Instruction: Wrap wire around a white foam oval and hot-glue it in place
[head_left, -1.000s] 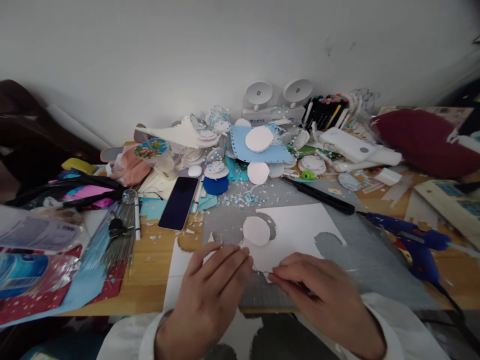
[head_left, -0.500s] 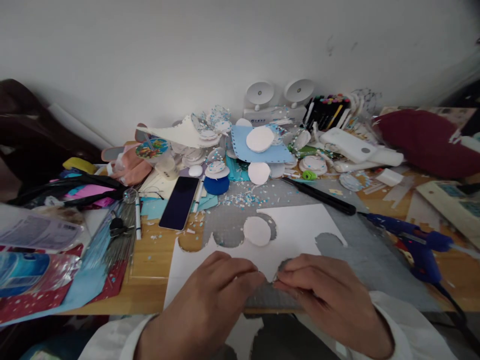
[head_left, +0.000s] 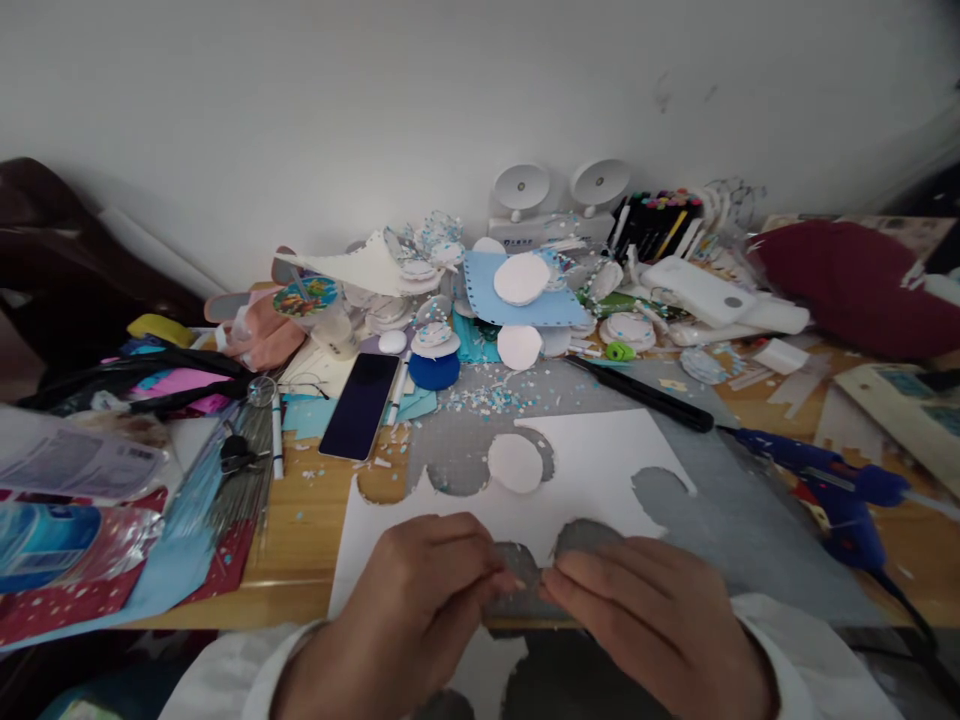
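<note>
A white sheet (head_left: 600, 445) with several round holes along its edges lies on the grey cutting mat (head_left: 750, 500). On it rests a loose white disc (head_left: 515, 463). My left hand (head_left: 420, 590) is closed in a pinch beside a hole near the sheet's front edge; what sits between its fingertips is too hidden to name. My right hand (head_left: 645, 610) has its fingers pressed together beside another hole, fingertips close to the left ones. Its palm side is out of sight, so anything in it is hidden.
A black utility knife (head_left: 645, 395) lies beyond the sheet, with a blue glue gun (head_left: 832, 480) to the right. To the left are a phone (head_left: 361, 407) and a plastic bottle (head_left: 75, 545). White discs and blue-white bits crowd the back around a light-blue sheet (head_left: 480, 290).
Both hands have shifted slightly toward me. White paper that showed between my fingertips is gone from there, and a grey opening in the sheet now shows beside my left fingers.
</note>
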